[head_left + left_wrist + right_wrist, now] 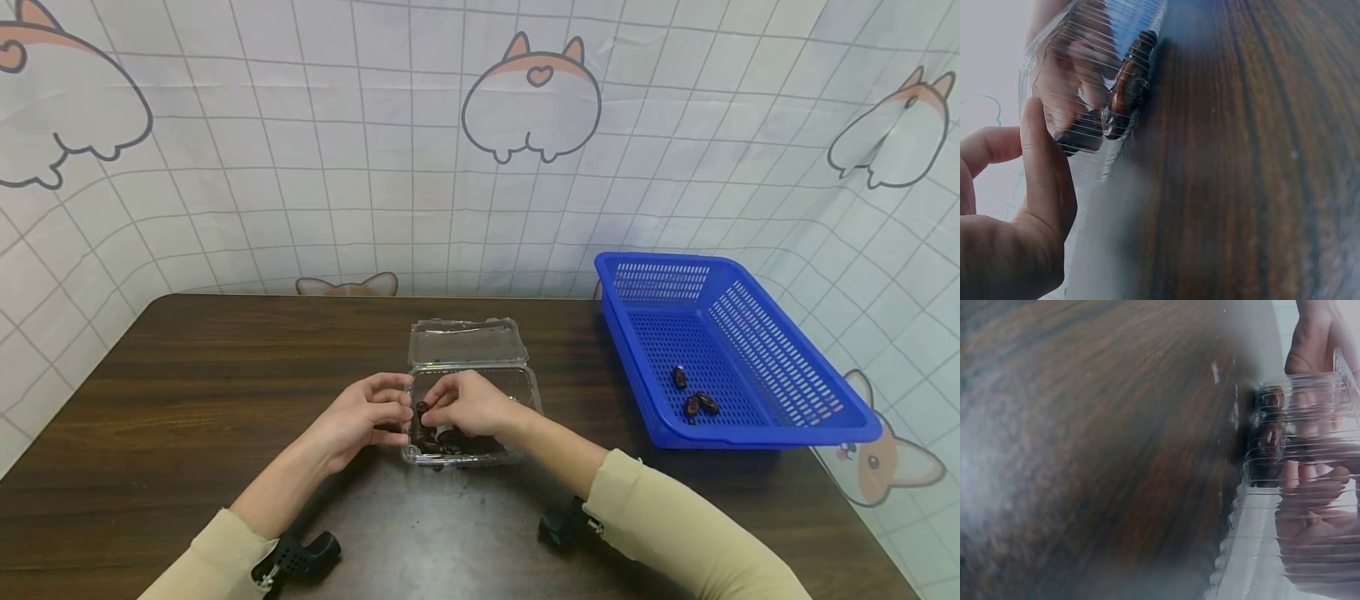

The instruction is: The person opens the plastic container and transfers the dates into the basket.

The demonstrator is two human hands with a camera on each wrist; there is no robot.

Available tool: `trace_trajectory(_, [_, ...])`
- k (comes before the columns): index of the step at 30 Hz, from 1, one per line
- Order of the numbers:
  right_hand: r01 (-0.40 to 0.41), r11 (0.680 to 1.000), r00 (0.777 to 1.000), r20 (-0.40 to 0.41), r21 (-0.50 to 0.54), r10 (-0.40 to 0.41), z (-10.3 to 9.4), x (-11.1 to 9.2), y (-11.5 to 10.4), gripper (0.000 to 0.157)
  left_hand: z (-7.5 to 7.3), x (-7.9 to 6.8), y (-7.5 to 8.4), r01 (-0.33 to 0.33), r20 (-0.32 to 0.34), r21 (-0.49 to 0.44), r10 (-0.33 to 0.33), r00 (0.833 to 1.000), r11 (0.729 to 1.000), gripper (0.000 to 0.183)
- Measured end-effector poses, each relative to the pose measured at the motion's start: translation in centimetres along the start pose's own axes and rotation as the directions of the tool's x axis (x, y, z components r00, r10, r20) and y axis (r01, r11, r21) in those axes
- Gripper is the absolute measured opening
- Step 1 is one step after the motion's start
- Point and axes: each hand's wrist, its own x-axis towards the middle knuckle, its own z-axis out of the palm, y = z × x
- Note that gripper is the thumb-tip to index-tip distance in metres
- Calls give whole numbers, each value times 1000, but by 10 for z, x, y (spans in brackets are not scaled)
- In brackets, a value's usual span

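Observation:
A clear plastic clamshell box (534,392) stands on the table with its lid (468,343) folded back. Several dark, glossy dates (431,447) lie inside, mostly toward the front left. My right hand (474,405) reaches into the box and pinches a date (422,407) between thumb and fingertips near the left wall. Along the outside of that wall, my left hand (369,417) touches the box with fairly straight fingers. In the left wrist view, a brown date (1127,84) shows through the ribbed plastic. The right wrist view shows the right hand (1316,531) blurred behind the box wall.
A blue slotted basket (765,435) stands to the right with 3 dates (705,403) near its front left corner. The dark wooden table (225,375) meets a white grid-patterned cloth (412,208) at the back. Black wrist straps (300,557) sit on both forearms.

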Motion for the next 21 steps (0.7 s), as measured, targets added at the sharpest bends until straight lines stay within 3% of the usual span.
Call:
trace_trajectory(10, [-8,998,1000,22,55,7,-9,-4,-3,17,0,0,0,-5,0,8,5,1000,1000,56])
trace_trajectory(21, [-43,981,999,-7,191,45,-28,-15,-7,23,1,0,-2,6,-16,31,-6,1000,1000,56])
